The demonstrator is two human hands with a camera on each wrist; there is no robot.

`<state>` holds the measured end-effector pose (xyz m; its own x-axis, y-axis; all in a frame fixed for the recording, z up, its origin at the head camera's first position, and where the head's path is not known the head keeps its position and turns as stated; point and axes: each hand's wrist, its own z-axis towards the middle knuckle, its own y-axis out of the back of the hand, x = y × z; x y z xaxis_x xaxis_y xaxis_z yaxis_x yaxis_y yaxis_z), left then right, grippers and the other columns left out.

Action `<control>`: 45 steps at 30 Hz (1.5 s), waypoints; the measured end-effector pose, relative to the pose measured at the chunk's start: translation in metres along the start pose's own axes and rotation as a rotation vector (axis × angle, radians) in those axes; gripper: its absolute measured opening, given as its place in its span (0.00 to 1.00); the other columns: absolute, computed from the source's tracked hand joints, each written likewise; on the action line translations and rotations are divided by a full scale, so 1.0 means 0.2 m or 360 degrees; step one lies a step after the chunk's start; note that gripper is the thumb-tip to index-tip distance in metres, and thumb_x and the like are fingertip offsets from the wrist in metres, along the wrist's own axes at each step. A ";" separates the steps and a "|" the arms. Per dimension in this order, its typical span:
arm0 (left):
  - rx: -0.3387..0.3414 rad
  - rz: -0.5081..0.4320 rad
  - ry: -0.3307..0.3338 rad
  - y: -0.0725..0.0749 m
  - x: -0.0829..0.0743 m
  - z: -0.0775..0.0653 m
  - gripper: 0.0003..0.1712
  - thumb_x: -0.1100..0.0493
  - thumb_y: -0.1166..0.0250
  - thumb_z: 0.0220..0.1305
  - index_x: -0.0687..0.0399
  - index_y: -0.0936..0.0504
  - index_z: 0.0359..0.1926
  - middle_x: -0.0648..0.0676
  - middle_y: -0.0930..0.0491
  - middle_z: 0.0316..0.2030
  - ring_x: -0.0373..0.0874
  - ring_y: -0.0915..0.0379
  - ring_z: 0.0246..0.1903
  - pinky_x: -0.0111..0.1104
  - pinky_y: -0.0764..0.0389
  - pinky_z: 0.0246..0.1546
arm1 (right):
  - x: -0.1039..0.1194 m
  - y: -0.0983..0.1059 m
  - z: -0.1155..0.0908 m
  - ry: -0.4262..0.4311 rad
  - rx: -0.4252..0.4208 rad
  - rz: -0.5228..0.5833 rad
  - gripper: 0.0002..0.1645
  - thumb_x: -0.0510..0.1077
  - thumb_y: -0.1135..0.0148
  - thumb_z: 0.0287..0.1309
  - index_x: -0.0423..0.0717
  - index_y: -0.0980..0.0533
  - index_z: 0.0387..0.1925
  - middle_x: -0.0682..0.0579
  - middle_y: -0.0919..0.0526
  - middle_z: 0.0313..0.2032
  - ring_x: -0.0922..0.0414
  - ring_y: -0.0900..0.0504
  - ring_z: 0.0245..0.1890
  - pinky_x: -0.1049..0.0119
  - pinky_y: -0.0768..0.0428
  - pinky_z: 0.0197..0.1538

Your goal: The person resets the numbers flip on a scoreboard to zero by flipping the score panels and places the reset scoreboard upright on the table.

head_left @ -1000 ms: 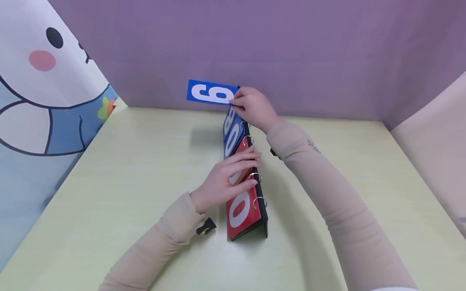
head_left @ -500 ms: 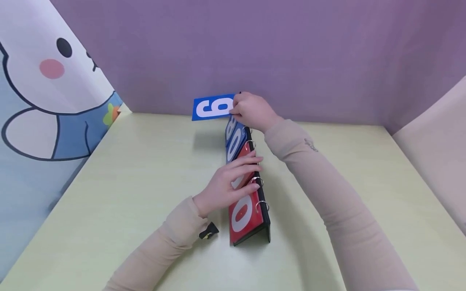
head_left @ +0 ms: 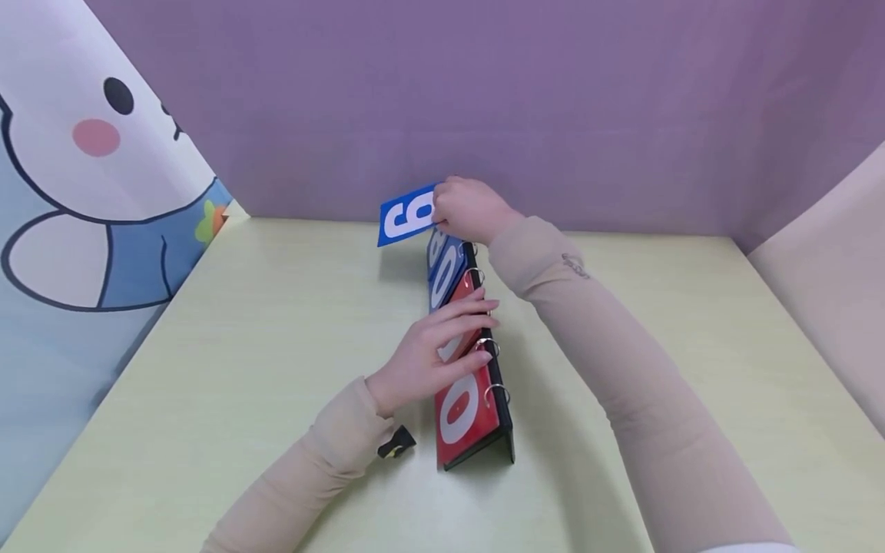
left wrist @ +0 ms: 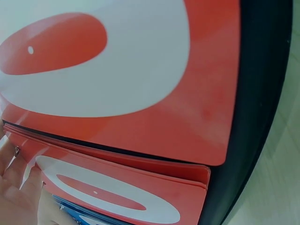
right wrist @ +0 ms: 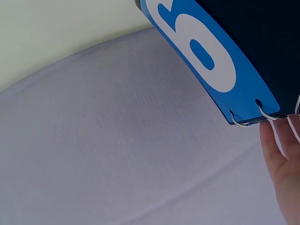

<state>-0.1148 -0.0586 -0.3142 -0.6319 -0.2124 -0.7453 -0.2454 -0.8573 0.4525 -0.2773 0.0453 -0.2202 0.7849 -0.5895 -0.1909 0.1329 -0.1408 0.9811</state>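
A flip scoreboard (head_left: 499, 415) with a black folding stand and ring-bound number cards stands on the table, running away from me. Its red cards (head_left: 459, 411) showing 0 are at the near end; blue cards (head_left: 448, 269) are at the far end. My right hand (head_left: 473, 207) pinches a lifted blue number card (head_left: 406, 216) near its ringed end, the card sticking out leftward with a 9 facing me. Across the middle, my left hand (head_left: 429, 357) rests on the red cards with fingers extended to the spine. In the right wrist view, fingertips (right wrist: 266, 133) are right at the ringed spine.
The pale table (head_left: 276, 330) meets a purple cloth wall (head_left: 332, 115) close behind the scoreboard. A cartoon-printed panel (head_left: 51, 246) borders the left side. Beside the left cuff is a small black item (head_left: 397, 443).
The lifted blue card's free end has tipped downward and toward me, with the right hand turning over slightly. My left hand stays on the scoreboard. The head view has shifted a little.
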 end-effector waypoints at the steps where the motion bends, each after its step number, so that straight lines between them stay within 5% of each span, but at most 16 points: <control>1: -0.0004 0.0005 -0.0008 0.00 0.00 0.00 0.20 0.62 0.35 0.60 0.57 0.22 0.54 0.54 0.28 0.61 0.44 0.45 0.70 0.40 0.33 0.64 | 0.00 0.00 0.00 0.0002 0.0013 -0.0001 0.12 0.38 0.44 0.63 0.40 0.16 0.42 0.43 0.17 0.42 0.48 0.23 0.44 0.58 0.25 0.56; 6: -0.0025 0.0031 -0.0062 0.00 0.01 0.01 0.19 0.62 0.34 0.59 0.57 0.21 0.53 0.55 0.28 0.61 0.45 0.44 0.69 0.39 0.34 0.65 | -0.01 0.00 0.02 -0.0031 0.0078 0.0033 0.13 0.37 0.47 0.63 0.40 0.16 0.30 0.45 0.18 0.30 0.53 0.27 0.32 0.62 0.23 0.45; 11: -0.0026 0.0040 -0.0084 -0.01 0.01 0.01 0.19 0.62 0.34 0.59 0.58 0.21 0.52 0.56 0.27 0.60 0.45 0.44 0.69 0.39 0.36 0.66 | -0.02 0.01 0.03 -0.0060 0.0144 0.0052 0.18 0.35 0.50 0.61 0.45 0.29 0.15 0.51 0.32 0.19 0.57 0.37 0.23 0.65 0.33 0.33; 24: -0.0024 0.0052 -0.0111 -0.02 0.01 0.01 0.19 0.62 0.34 0.59 0.58 0.21 0.52 0.57 0.27 0.60 0.46 0.43 0.69 0.39 0.35 0.65 | -0.01 0.02 0.03 -0.0090 0.0195 -0.0035 0.21 0.37 0.48 0.60 0.50 0.37 0.12 0.56 0.37 0.16 0.57 0.40 0.23 0.62 0.34 0.37; 30: -0.0026 0.0047 -0.0122 -0.02 0.01 0.01 0.19 0.62 0.34 0.58 0.58 0.21 0.52 0.56 0.27 0.60 0.47 0.43 0.69 0.38 0.34 0.65 | -0.05 0.00 0.03 -0.0177 0.0321 0.0181 0.28 0.45 0.47 0.65 0.51 0.40 0.08 0.58 0.44 0.11 0.58 0.40 0.19 0.61 0.37 0.45; 35: -0.0030 0.0045 -0.0126 -0.02 0.01 0.01 0.19 0.62 0.34 0.58 0.58 0.21 0.52 0.57 0.27 0.60 0.48 0.42 0.69 0.39 0.34 0.65 | -0.09 -0.02 0.01 -0.0271 0.0207 0.0603 0.25 0.49 0.49 0.67 0.47 0.28 0.14 0.55 0.33 0.15 0.58 0.37 0.19 0.64 0.34 0.40; 39: -0.0021 0.0046 -0.0107 -0.02 0.01 0.00 0.19 0.62 0.34 0.58 0.58 0.21 0.52 0.57 0.27 0.60 0.47 0.43 0.69 0.39 0.35 0.65 | -0.13 -0.06 -0.02 -0.0484 -0.0085 0.1150 0.20 0.51 0.50 0.68 0.43 0.17 0.37 0.47 0.17 0.39 0.56 0.24 0.36 0.65 0.28 0.46; 42: -0.0016 0.0050 -0.0112 -0.02 0.02 0.00 0.19 0.62 0.34 0.59 0.57 0.21 0.52 0.56 0.27 0.60 0.47 0.43 0.69 0.40 0.35 0.65 | -0.16 -0.10 -0.06 -0.0727 -0.0290 0.1566 0.20 0.51 0.50 0.68 0.44 0.19 0.47 0.48 0.22 0.56 0.56 0.26 0.55 0.63 0.29 0.59; 45: -0.0024 0.0053 -0.0135 -0.02 0.02 0.00 0.19 0.62 0.34 0.59 0.56 0.21 0.52 0.56 0.27 0.61 0.47 0.43 0.69 0.40 0.35 0.66 | -0.19 -0.17 -0.10 -0.0913 -0.0394 0.1985 0.21 0.48 0.51 0.69 0.40 0.24 0.54 0.46 0.26 0.61 0.52 0.30 0.63 0.59 0.32 0.65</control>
<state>-0.1159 -0.0560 -0.3198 -0.6996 -0.2013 -0.6856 -0.2123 -0.8576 0.4684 -0.2985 0.0886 -0.2455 0.1167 -0.4686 0.8757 -0.3128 0.8195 0.4802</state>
